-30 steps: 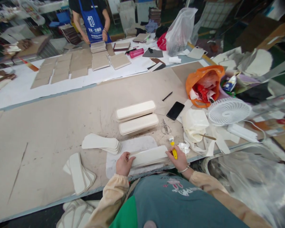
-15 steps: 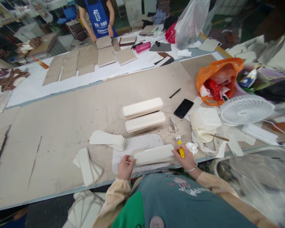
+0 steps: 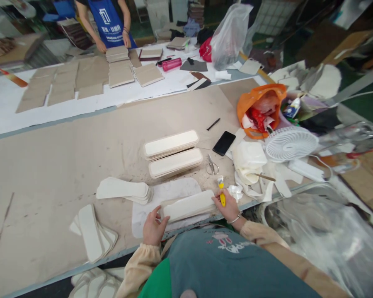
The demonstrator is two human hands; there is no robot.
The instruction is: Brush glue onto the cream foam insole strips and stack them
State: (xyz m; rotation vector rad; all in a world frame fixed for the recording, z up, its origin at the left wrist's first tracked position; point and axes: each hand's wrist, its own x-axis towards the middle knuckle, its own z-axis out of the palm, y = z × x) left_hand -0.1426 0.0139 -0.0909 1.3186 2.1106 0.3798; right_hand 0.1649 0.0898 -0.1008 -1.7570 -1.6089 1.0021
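Observation:
A long white rounded strip lies over a beige backing piece at the table's near edge, slightly off line with it. My left hand is at its left end, thumb on the corner and index finger curled beside the edge. At the right end, my right hand pinches the strip between thumb and finger. That same hand also keeps a yellow-handled tool with a pale head pointing away from me. Underneath is a whitish sheet.
Two stacks of backed strips lie beyond. Loose white strips and a fanned pile are to the left. Scissors, a phone, an orange bag and a fan are to the right. A co-worker stands across.
The view has swung to the right, so everything sits farther left. The white strip's left end has shifted slightly towards me on its backing, and my left thumb and index finger are wider apart.

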